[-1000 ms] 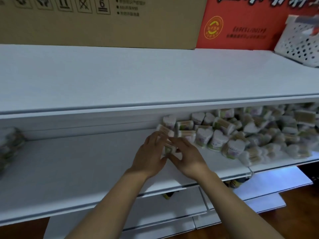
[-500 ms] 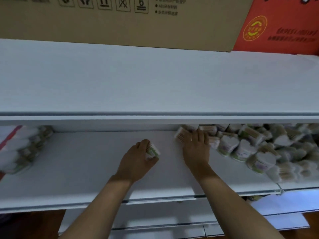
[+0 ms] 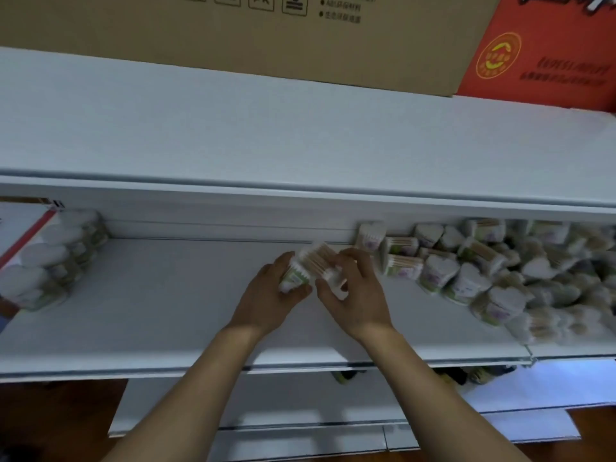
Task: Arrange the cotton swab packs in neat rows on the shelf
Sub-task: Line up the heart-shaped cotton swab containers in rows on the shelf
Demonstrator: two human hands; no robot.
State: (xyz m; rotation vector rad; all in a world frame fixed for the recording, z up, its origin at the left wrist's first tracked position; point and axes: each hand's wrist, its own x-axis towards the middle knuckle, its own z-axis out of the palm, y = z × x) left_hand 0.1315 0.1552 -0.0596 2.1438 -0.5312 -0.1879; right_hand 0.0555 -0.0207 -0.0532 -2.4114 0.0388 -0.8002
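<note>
Mid-shelf, two packs in play. Left hand [image 3: 266,296] curls round a small clear-plastic pack of wooden-stick cotton swabs with a green-and-white label [image 3: 294,278]; right hand [image 3: 358,291] grips a second clear swab pack, sticks showing tan through the side [image 3: 321,261], the two packs touching above the white painted shelf board [image 3: 160,305]. Judging by size and contents, these will be very light, with thin stiff shells that may flex or pop open if squeezed; smooth film, likely slippery. Best hold looks to be across the flat side walls, thumb against fingers, not on the lid. Right of the hands lies the loose heap of heart-shaped swab packs [image 3: 483,275], tumbled at all angles, white cotton tips up on some, sticks sideways on others. Far left of the hands, a tidy block of stacked swab packs [image 3: 56,258] stands against the shelf's back. Brown cardboard carton [image 3: 233,31] sits on the shelf above.
</note>
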